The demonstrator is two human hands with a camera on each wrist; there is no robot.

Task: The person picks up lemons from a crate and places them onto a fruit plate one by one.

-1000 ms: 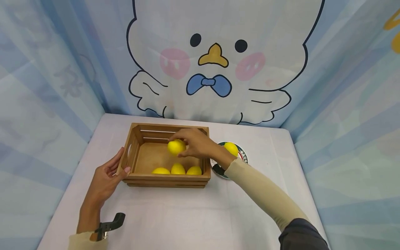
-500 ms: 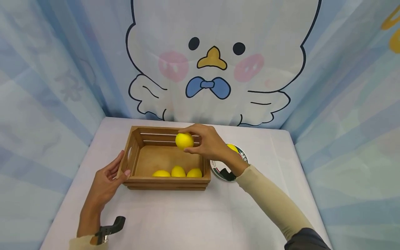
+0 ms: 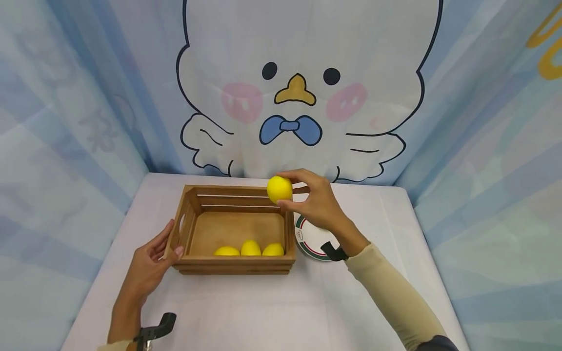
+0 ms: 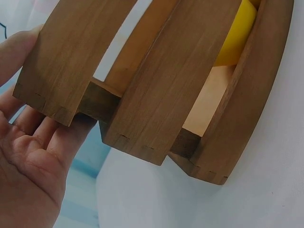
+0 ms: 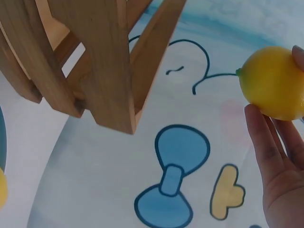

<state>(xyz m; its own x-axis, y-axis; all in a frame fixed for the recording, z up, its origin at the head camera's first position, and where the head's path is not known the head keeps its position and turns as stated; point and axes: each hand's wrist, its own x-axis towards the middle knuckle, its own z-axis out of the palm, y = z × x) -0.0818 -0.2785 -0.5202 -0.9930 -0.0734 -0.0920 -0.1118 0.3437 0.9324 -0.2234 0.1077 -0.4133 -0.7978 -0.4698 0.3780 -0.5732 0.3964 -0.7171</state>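
Note:
A yellow lemon is pinched between the thumb and fingers of my right hand, raised over the back right corner of a slatted wooden crate. The right wrist view shows its small green tip. My left hand grips the crate's left end, thumb on the near corner; the left wrist view has its fingers bent behind the slats. Along the crate's front wall lie three lemons, partly hidden by that wall.
Right of the crate stands a white plate with a green and red rim, partly covered by my right forearm. A lemon shows by the plate at the right wrist view's left edge. A cartoon-printed curtain closes off the table's back.
My right hand has lifted the lemon up and rightward from inside the crate to above its back right corner. My left hand keeps its grip. The head view has tilted up slightly.

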